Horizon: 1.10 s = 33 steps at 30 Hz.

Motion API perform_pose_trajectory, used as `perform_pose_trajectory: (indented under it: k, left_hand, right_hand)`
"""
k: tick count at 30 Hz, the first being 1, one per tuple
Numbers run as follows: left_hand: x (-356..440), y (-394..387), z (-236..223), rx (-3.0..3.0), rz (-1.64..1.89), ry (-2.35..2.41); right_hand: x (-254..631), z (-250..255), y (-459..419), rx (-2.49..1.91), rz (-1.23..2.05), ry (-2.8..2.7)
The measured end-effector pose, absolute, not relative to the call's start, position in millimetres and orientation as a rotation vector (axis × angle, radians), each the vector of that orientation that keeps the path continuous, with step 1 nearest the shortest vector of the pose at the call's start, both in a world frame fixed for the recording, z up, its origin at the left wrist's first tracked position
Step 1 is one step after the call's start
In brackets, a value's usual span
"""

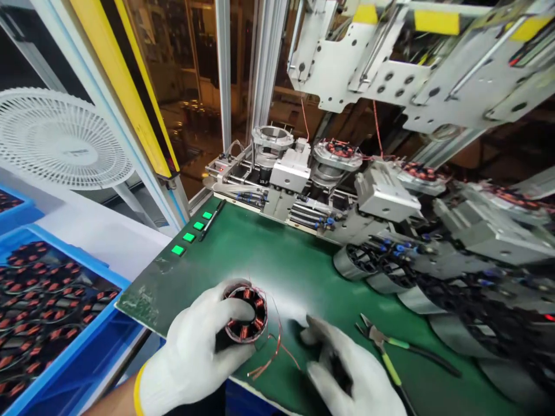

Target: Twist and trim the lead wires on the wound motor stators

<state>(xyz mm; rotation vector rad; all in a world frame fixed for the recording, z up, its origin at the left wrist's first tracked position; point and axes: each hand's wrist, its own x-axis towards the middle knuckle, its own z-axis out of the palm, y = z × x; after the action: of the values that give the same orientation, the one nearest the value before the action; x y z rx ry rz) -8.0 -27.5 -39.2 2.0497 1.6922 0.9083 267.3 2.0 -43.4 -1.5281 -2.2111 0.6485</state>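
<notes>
Left hand (197, 341): here, pinching the wound ring (260, 315)
Right hand (362, 372): fingers parted, ring's four o'clock
Wires (278, 346): dangling between hands
Pliers (376, 335): close, right hand's two o'clock

Far left of grip (203, 341): white fan (78, 141), round slatted grille. Left of grip: blue bin (96, 263) of copper-wound stators (56, 300); second blue bin (29, 209) beyond; white tabletop (108, 219) alongside. Ahead-left of grip: four lit green squares (189, 237) in row, black pen (212, 221) just beside; farther off, yellow-and-black upright (117, 75), amber panel (186, 115), aluminium profile (223, 75). Ahead-right of grip: metal fixtures (290, 170), some bearing wound cores (340, 149); perforated plates (333, 63) with yellow patches (437, 22) above. Well right of grip: metal rings (347, 264) with black inserts, farther ones blurred.
</notes>
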Motion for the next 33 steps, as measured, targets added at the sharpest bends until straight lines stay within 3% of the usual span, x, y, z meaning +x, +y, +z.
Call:
perform_pose_trajectory:
  k: [5, 10, 12, 17, 22, 27, 30, 33]
  left_hand:
    - [-4.1, -28.8, -40.7, 2.058, 0.859, 1.813]
    - [-3.4, -29.7, -41.9, 2.026, 0.946, 1.777]
    - [-6.0, -30.7, -42.6, 2.042, 0.994, 1.719]
    - [-4.8, -39.2, -42.3, 2.065, 0.996, 1.713]
    - [22.5, -51.6, -44.5, 2.007, 0.91, 2.087]
    - [34.3, -68.9, -29.9, 2.162, 1.069, 2.226]
    - [31.9, -69.8, -4.6, 2.544, 1.158, 2.052]
    - [35.1, -56.2, 15.8, 2.819, 0.808, 1.751]
  right_hand:
    - [223.6, -6.1, 11.3, -1.477, 1.02, -1.874]
    - [189.2, 4.9, 40.3, -1.337, 1.43, -2.127]
    - [197.4, 8.8, 54.4, -1.446, 1.199, -2.25]
    - [232.3, 43.7, 49.9, -1.838, -0.023, -2.19]
    - [208.2, 42.5, -8.0, -1.469, 0.004, -2.41]
    - [198.3, 22.4, -21.5, -1.704, -0.169, -2.688]
    - [209.1, 28.0, -23.7, -1.664, -0.321, -2.644]
    - [211.1, 34.8, -33.9, -1.554, -0.616, -2.554]
